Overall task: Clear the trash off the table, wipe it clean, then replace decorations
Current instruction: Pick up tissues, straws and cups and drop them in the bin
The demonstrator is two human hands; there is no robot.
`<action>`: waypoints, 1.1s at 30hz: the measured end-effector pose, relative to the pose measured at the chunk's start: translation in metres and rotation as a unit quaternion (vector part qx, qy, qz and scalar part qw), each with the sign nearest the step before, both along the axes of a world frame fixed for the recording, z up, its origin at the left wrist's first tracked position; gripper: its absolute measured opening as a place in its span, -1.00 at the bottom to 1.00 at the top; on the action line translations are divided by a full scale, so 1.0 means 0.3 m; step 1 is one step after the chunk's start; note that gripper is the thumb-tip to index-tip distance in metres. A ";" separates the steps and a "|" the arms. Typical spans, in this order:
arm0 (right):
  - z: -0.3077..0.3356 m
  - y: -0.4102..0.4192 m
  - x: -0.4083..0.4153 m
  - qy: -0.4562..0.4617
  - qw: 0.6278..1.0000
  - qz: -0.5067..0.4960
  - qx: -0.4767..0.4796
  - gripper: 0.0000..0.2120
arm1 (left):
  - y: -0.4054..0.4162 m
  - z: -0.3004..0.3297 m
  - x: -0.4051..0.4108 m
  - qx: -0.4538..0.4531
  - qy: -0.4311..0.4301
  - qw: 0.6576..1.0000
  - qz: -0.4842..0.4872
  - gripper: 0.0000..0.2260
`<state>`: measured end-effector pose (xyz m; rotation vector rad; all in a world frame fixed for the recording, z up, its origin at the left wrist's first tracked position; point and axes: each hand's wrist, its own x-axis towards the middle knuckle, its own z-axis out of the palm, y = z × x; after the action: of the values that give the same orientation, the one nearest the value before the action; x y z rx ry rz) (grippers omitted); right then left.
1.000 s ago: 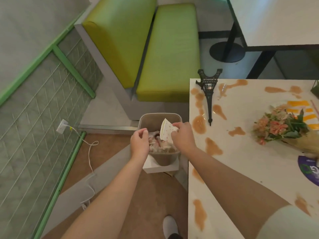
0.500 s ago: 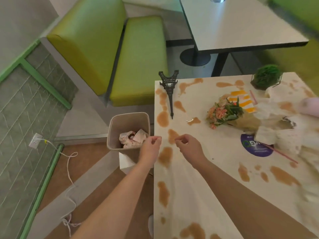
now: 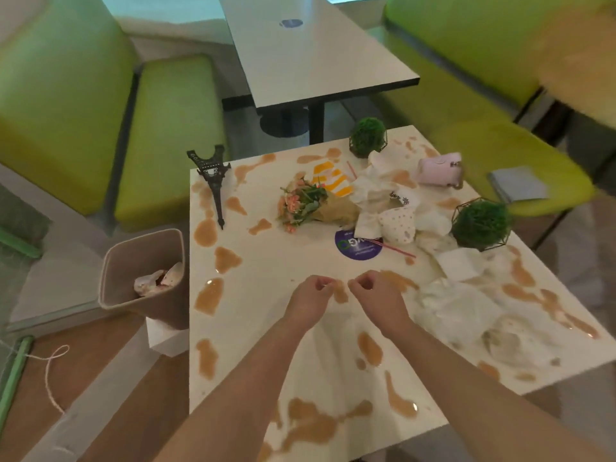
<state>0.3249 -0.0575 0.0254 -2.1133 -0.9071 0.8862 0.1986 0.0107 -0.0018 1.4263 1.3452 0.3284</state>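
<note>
Both hands hover empty mid-frame over the stained worktop (image 3: pixel 266 261), left hand (image 3: pixel 308 300) and right hand (image 3: pixel 378 300) loosely curled. The crumpled napkins (image 3: pixel 396 211) lie upper right of them, nearer the right hand; the bin (image 3: pixel 140 261) waits far left.

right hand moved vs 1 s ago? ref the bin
Yes. The right hand was over the bin holding paper; now it is over the table, away from the bin toward the table's middle, beside the left hand, holding nothing.
</note>
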 end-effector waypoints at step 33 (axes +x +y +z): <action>-0.082 -0.343 0.583 -0.280 0.938 0.027 -0.204 -0.18 | -0.280 -0.150 0.467 0.190 0.132 0.932 -0.280 -0.93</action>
<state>0.4997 -0.1606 0.0008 -2.7938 -1.1370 0.5238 0.3388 -0.0734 -0.0468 2.1701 1.0467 0.0106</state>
